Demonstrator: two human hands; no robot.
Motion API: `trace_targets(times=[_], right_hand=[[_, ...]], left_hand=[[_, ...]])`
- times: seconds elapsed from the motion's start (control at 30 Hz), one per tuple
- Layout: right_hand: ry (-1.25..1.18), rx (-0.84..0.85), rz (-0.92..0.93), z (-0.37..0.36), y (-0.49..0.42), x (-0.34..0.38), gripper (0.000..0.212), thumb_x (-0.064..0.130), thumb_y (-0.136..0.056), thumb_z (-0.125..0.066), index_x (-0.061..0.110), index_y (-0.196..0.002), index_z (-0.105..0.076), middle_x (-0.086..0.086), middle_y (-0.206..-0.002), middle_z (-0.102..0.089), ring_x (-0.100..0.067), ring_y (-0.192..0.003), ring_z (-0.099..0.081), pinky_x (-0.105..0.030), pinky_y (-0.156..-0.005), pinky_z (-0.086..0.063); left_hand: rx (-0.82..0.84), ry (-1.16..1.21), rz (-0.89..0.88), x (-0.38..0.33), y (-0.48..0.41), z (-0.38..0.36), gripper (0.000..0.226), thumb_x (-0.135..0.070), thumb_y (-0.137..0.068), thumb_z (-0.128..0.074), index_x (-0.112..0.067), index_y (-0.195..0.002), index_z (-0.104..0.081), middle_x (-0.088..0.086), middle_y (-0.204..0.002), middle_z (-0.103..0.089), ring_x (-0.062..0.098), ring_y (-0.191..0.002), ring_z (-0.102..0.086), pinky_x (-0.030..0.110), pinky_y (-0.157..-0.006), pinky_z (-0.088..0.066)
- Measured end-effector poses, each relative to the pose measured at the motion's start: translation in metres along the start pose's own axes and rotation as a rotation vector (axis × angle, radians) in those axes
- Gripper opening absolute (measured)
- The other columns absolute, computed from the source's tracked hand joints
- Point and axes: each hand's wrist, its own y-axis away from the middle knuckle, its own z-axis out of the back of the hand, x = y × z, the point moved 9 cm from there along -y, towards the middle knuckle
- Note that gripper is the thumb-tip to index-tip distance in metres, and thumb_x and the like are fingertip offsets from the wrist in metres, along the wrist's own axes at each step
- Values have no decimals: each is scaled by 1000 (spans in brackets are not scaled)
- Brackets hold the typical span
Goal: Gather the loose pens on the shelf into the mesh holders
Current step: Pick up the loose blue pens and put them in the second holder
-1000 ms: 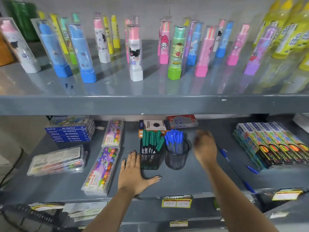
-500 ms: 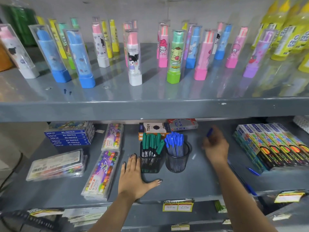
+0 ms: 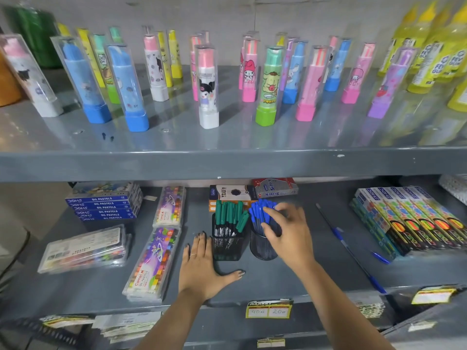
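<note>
A square mesh holder [image 3: 227,248] full of green-capped pens stands at the middle of the lower shelf [image 3: 252,281]. Touching its right side is a round mesh holder [image 3: 262,248] packed with blue pens [image 3: 257,210]. My right hand [image 3: 290,231] hovers over the round holder, fingers curled among the blue pens; whether one is still pinched is unclear. My left hand [image 3: 202,266] lies flat on the shelf, fingertips by the square holder's left wall. Loose blue pens [image 3: 338,233] lie diagonally to the right, one [image 3: 376,284] near the front edge, another [image 3: 380,257] against the boxes.
Colourful pencil boxes [image 3: 409,221] sit at the right, oil pastel packs [image 3: 154,261] and a stack of blue boxes [image 3: 103,207] at the left. Small cartons [image 3: 232,194] stand behind the holders. The upper shelf edge [image 3: 227,162] overhangs, carrying many upright character-print tubes and yellow glue bottles.
My right hand picked a blue pen from the right of the shelf and carried it left to the round holder. My left hand stayed flat on the shelf.
</note>
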Motion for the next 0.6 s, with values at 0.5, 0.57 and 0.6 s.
trace_targets(times=[0.5,0.57,0.6], right_hand=[[499,425,-972,39,62,-181,42,20,-85,-62,6,-124,-57,-17,-125,-56,-35,-117,-50,-44,-89,-48],[467,444,-1008,37,73,-186,38,16,-86,-58,5,-122,-58,-18,-123,-59,-36,-115,-54,-44,-89,-49],[460,437,-1009,37,76,-186,35,13,-86,-57,4,-119,-61,-18,-120,-61,-36,-111,-57,-44,-88,-50]], left_hand=[[-4,0,-9,0,1,1,142,-109,-58,-23,-15,-162,-1,5,-171,1,19,-157,8,43,-127,7],[1,-4,-7,0,0,-1,142,-109,-57,-22,-15,-162,-1,5,-171,2,19,-157,8,43,-127,7],[1,-2,-7,0,0,-2,143,-109,-57,-22,-15,-162,-1,5,-171,2,19,-157,8,43,-127,7]])
